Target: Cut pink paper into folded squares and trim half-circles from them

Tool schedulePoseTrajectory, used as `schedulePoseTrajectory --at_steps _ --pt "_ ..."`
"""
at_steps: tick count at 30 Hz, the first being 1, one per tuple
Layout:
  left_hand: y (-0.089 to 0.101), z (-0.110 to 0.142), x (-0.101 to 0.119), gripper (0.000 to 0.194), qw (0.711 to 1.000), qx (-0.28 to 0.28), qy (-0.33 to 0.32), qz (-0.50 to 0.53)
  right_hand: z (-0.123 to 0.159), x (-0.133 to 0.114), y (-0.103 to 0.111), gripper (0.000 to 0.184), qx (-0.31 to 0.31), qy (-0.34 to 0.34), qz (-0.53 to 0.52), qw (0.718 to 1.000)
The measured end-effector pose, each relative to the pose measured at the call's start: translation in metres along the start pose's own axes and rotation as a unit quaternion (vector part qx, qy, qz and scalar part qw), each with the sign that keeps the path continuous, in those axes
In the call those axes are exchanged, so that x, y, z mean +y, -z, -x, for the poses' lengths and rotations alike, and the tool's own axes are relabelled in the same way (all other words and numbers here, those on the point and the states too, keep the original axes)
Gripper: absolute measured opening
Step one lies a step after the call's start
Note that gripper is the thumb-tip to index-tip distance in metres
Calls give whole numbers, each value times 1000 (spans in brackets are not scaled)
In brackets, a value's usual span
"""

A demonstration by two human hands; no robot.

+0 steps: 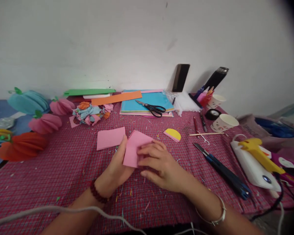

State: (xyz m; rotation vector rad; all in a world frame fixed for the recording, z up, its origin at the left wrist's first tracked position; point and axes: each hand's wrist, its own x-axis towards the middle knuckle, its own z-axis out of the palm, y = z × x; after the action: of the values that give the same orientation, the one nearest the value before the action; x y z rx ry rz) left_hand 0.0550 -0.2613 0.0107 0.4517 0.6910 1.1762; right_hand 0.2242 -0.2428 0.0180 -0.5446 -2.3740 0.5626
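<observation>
the capital letters "pace" could be made out on the side of the grayish-pink plastic bag (251, 129) at the right. the prints on the paper cups (224, 123) and the purple packet (287, 162) were too small or blurred to read.

Left fingers (122, 148) are mostly hidden — behind held pink paper (137, 140).

A papercraft workspace, shown by scissors (152, 107), paper pumpkins (23, 146) and a utility knife (222, 171).
</observation>
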Motion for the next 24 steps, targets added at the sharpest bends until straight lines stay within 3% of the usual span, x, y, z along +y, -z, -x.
schedulePoseTrajectory --at_steps 5,7,14,20,24 --pt "1 -1 -5 50 1000 -8 6 -15 4 6 -2 25 181 -88 3 980" --pt "0 -1 -6 45 1000 1 -6 -20 4 7 -2 28 210 -103 14 972" --pt "3 2 -9 46 999 0 10 -46 2 4 -2 24 194 -70 4 978" --pt "10 2 -11 43 999 -16 -8 -49 3 0 -3 42 178 -81 5 981" --pt "11 2 -11 46 999 -12 12 -43 3 0 -3 41 165 -73 35 983"
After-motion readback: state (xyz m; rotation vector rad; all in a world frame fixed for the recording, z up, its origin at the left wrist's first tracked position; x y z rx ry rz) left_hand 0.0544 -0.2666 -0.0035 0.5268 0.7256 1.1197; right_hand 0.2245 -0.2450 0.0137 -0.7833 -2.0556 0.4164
